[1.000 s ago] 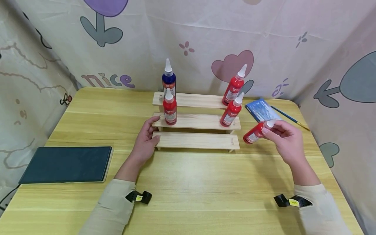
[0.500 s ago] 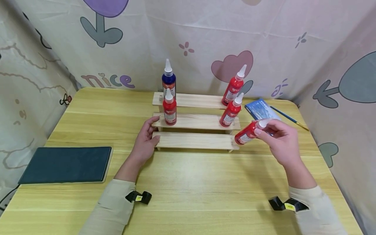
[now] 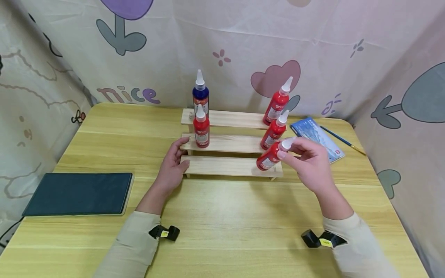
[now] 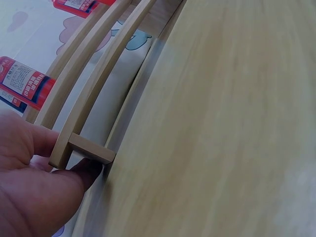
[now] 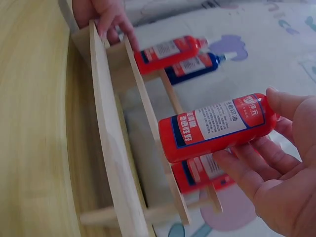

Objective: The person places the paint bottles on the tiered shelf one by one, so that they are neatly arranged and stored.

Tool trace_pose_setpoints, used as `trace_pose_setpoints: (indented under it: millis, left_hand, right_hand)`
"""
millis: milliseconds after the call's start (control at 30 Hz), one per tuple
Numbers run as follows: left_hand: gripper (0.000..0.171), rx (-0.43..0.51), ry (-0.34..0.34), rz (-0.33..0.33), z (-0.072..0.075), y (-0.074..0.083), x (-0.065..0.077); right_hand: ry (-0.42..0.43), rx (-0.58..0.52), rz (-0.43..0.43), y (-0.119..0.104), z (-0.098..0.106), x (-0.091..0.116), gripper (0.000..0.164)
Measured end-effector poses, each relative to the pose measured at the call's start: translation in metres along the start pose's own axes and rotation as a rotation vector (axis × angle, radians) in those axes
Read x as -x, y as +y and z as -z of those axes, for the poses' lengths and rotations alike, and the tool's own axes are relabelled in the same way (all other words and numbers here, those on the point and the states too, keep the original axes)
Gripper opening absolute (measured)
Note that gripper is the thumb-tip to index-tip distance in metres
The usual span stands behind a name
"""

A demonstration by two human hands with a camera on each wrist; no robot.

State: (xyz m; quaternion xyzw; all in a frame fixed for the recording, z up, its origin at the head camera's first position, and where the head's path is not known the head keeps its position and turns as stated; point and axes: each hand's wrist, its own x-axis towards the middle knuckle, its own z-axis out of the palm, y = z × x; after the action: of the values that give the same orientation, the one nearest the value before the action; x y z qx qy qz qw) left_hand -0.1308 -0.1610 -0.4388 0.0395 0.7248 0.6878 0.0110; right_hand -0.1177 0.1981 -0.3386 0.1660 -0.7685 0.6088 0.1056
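A three-tier wooden rack (image 3: 229, 166) stands on the table, its left end held by my left hand (image 3: 172, 164). In the left wrist view the fingers (image 4: 47, 140) wrap the shelf ends. My right hand (image 3: 311, 164) pinches a red ink bottle (image 3: 268, 157) near its white nozzle cap. That bottle leans to the right over the right end of the lowest shelf; I cannot tell whether its base touches. On the middle shelf are a red bottle (image 3: 201, 132) at left and another red bottle (image 3: 272, 135) at right. The top shelf bears a blue bottle (image 3: 200, 94) and a red bottle (image 3: 277, 106).
A dark green notebook or case (image 3: 78, 194) lies on the table at left. Right of the rack are a blue booklet (image 3: 318, 137) and a thin paintbrush (image 3: 342, 139). A printed curtain (image 3: 229, 34) hangs close behind the table.
My right hand has carried the red ink bottle leftward, from right of the rack to over the lowest shelf's right end. My left hand stays on the rack.
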Motion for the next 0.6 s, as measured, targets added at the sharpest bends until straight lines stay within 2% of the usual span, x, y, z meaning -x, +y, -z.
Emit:
trace_pose_setpoints:
  millis: [200,467,600]
  left_hand:
    - [0.067,0.004,-0.003,-0.002,-0.001,-0.001,0.0]
    - [0.067,0.006,-0.003,-0.002,0.0,-0.002,0.0]
    - [0.067,0.005,0.001,-0.015,0.0,-0.002,0.0]
  right_hand:
    - [-0.057,-0.038,0.009,-0.008,-0.022,-0.008,0.024]
    - [-0.086,-0.027,0.076,-0.017,-0.049,-0.02,0.027]
    - [-0.106,-0.068,0.097,-0.022,-0.064,-0.026,0.027]
